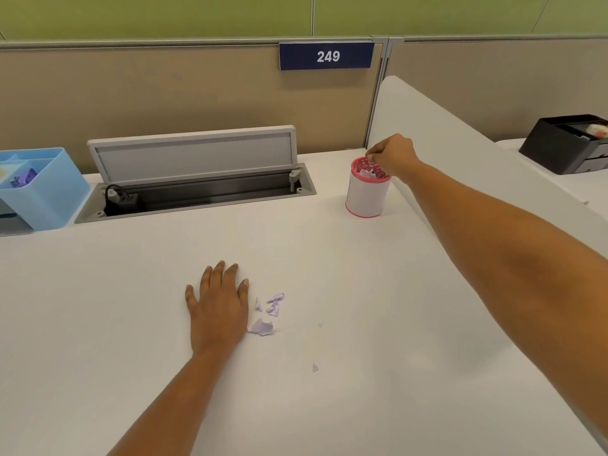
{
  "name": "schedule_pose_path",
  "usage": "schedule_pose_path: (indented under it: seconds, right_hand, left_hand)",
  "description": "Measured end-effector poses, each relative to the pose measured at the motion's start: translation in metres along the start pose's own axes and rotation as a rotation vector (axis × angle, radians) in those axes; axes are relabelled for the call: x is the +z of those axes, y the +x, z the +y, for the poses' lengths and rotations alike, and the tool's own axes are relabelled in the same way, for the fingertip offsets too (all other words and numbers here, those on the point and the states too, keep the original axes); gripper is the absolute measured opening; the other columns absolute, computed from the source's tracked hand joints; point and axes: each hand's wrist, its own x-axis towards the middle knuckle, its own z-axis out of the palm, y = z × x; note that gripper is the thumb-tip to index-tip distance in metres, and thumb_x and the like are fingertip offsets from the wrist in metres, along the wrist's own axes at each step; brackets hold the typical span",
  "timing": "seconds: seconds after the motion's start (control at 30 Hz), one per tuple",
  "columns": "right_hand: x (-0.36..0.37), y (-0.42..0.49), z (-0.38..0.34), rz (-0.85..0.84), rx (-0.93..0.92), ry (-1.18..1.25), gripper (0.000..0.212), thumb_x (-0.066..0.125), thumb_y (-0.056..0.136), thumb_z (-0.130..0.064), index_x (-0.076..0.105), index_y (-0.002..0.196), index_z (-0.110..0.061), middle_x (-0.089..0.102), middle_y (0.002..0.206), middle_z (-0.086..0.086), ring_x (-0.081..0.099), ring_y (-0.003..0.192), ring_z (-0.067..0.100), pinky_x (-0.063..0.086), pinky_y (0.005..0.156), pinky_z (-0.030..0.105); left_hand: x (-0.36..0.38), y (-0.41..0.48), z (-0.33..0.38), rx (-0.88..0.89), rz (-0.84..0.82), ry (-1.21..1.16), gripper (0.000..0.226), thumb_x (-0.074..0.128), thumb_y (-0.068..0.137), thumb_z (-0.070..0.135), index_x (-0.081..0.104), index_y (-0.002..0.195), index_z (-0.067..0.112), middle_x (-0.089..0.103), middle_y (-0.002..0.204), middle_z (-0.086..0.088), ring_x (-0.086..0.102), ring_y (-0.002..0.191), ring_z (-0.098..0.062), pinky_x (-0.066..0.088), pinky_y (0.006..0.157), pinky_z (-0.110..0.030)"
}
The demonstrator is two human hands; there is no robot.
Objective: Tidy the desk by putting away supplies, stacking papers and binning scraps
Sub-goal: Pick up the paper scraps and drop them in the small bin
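Head view: blue organizer (42,189) at the far left of the white desk (98,307), beside an open cable trough (197,192) with its lid raised. Left hand (218,304) lies flat on the desk, fingers straight and slightly spread, holding nothing. Just beside it on the right, torn purple scraps (266,312) lie loose on the surface (two tiny bits sit apart). Farther back and right, a pink-rimmed white cup (365,195) stands upright with paper inside. Right hand (393,158) hovers over the rim, fingertips bunched downward; cannot tell whether they pinch anything. Black organizer (566,146) at far right.
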Motion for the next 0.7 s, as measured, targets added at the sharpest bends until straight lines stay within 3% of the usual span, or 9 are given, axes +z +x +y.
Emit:
schedule_pose_path:
  seconds: [0.17,0.3,0.4,0.5,0.63,0.7]
  right_hand:
    - [0.013,-0.026,-0.002,0.163,-0.094,0.210,0.023,0.053,0.088,-0.001,0.069,0.105,-0.001,0.068,0.109,0.015,0.063,0.099,0.023,0.048,0.088,0.027]
    - [0.056,-0.088,-0.009,-0.046,-0.251,0.285,0.021,0.054,0.088,-0.001,0.070,0.102,0.002,0.070,0.102,0.019,0.056,0.075,0.009,0.042,0.072,0.017]
    - [0.092,-0.148,-0.016,-0.315,-0.290,0.244,0.024,0.054,0.093,-0.012,0.067,0.111,-0.003,0.067,0.113,0.013,0.059,0.092,0.014,0.036,0.077,0.012]
    - [0.119,-0.197,-0.019,-0.542,-0.321,0.211,0.033,0.047,0.097,-0.023,0.058,0.125,-0.008,0.056,0.132,0.008,0.051,0.122,0.020,0.033,0.098,0.019]
    - [0.138,-0.239,-0.020,-0.596,-0.456,0.034,0.046,0.038,0.099,-0.034,0.037,0.141,-0.015,0.027,0.153,0.007,0.016,0.143,0.019,0.010,0.114,0.030]
    - [0.142,-0.251,-0.019,-0.606,-0.544,-0.016,0.049,0.040,0.098,-0.037,0.037,0.142,-0.016,0.025,0.153,0.007,0.013,0.144,0.021,0.009,0.115,0.036]
  left_hand:
    - [-0.003,-0.001,0.001,-0.009,-0.011,0.005,0.045,0.028,0.100,0.033,0.035,0.141,0.019,0.028,0.152,-0.001,0.019,0.142,-0.019,0.011,0.114,-0.048]
    - [-0.005,-0.001,0.001,-0.012,-0.030,-0.014,0.045,0.026,0.100,0.033,0.032,0.143,0.020,0.024,0.153,0.001,0.017,0.143,-0.018,0.008,0.115,-0.046]
    - [-0.007,0.000,-0.001,-0.021,-0.039,-0.119,0.042,0.026,0.101,0.028,0.035,0.141,0.020,0.026,0.153,0.001,0.016,0.143,-0.016,0.004,0.116,-0.044]
    - [-0.010,-0.001,-0.007,-0.023,-0.022,-0.276,0.040,0.027,0.101,0.023,0.045,0.136,0.016,0.033,0.150,-0.001,0.020,0.142,-0.016,0.003,0.116,-0.040]
    - [-0.015,-0.005,-0.020,0.006,-0.027,-0.386,0.039,0.029,0.101,0.021,0.050,0.133,0.011,0.039,0.147,-0.004,0.026,0.141,-0.018,0.009,0.116,-0.035]
    - [-0.017,-0.009,-0.025,0.020,-0.044,-0.393,0.039,0.029,0.102,0.021,0.050,0.133,0.010,0.039,0.147,-0.004,0.026,0.140,-0.017,0.012,0.115,-0.032]
